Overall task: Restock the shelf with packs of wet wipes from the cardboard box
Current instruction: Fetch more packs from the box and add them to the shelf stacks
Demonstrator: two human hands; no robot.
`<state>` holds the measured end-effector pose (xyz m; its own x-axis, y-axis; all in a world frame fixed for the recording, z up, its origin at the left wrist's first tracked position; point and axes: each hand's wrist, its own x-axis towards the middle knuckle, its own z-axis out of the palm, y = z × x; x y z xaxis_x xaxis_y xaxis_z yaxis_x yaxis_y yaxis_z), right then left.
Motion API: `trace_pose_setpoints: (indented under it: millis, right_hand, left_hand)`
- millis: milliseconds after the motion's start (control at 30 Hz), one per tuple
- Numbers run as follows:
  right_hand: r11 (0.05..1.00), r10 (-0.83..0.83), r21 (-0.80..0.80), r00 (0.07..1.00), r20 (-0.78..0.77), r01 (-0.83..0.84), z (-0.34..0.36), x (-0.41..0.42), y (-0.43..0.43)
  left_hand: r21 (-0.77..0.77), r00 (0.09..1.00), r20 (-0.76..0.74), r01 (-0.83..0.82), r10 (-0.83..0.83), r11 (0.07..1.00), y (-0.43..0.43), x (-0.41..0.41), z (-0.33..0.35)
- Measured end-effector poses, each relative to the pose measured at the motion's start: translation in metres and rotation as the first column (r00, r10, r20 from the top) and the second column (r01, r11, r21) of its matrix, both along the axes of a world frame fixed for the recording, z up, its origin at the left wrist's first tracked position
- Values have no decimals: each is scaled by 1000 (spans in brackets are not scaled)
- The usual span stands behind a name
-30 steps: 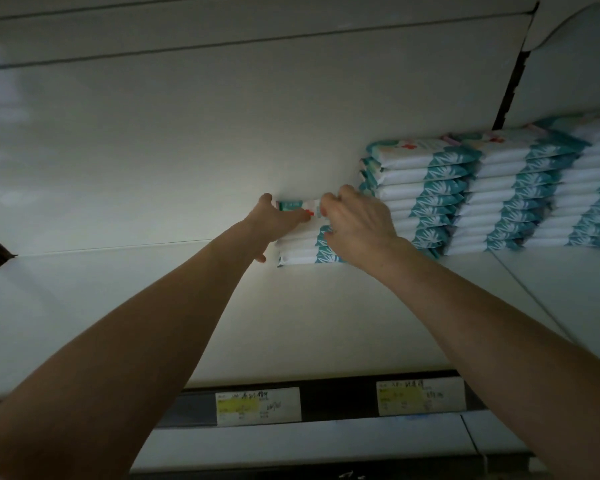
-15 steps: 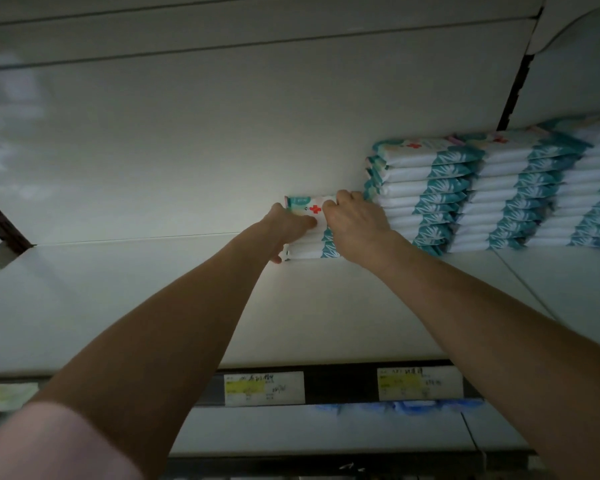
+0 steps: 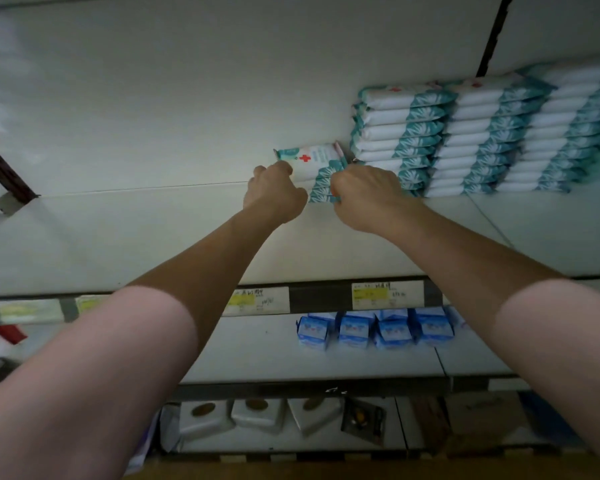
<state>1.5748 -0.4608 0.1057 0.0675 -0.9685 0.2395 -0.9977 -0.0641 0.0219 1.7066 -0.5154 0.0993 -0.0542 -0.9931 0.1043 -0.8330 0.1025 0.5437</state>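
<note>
A short stack of white-and-teal wet wipes packs (image 3: pixel 314 164) lies at the back of the white shelf (image 3: pixel 118 237); its top pack bears a red cross. My left hand (image 3: pixel 274 194) grips the stack's left end with curled fingers. My right hand (image 3: pixel 368 195) grips its right front corner, fingers curled too. The hands hide the lower packs of this stack. Right beside it stand three taller stacks of the same packs (image 3: pixel 402 133), touching one another in a row along the back wall.
Price labels (image 3: pixel 387 294) run along the shelf's front edge. A row of blue packs (image 3: pixel 374 329) sits on the shelf below, and white boxes (image 3: pixel 257 414) on the bottom shelf. A dark upright (image 3: pixel 489 39) splits the back wall at the right.
The view has tilted down, so the lower shelves now show. Both hands stay on the short stack; their fingers have curled more tightly round it.
</note>
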Motion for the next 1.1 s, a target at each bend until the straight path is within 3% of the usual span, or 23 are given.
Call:
trace_pose_setpoints:
  millis: [233,400,667,733,800,867,967,1100]
  right_hand:
    - [997,-70,20,997,-14,70,1,-9,32]
    - [988,-154,25,988,-25,155,1,-5,45]
    - [977,-199,74,980,-6,199,-10,4,48]
    - [977,-197,79,980,-3,197,-11,3,47]
    - [979,-190,79,982,-3,190,-10,2,44]
    - [982,-178,66,984,-9,178,-9,0,40]
    - [986,-155,54,988,-17,155,-8,-1,33]
    - [991,-126,38,992,-17,127,-8,-1,20]
  left_hand:
    - [81,950,220,207,-220,975,14,0,-8]
    - [191,880,272,348,-390,918,5,-8,-9]
    - [230,899,301,256,-319,939,-19,9,2]
    - [160,907,299,258,-295,953,-21,7,-4]
    - [-7,908,345,254,-237,967,-22,1,-8]
    - [-200,825,530,346,-195,917,-26,-6,-10]
    - [-126,640,733,462,-232,878,-33,-9,-13]
    - [-81,635,735,432,-239,898,-37,-8,-16]
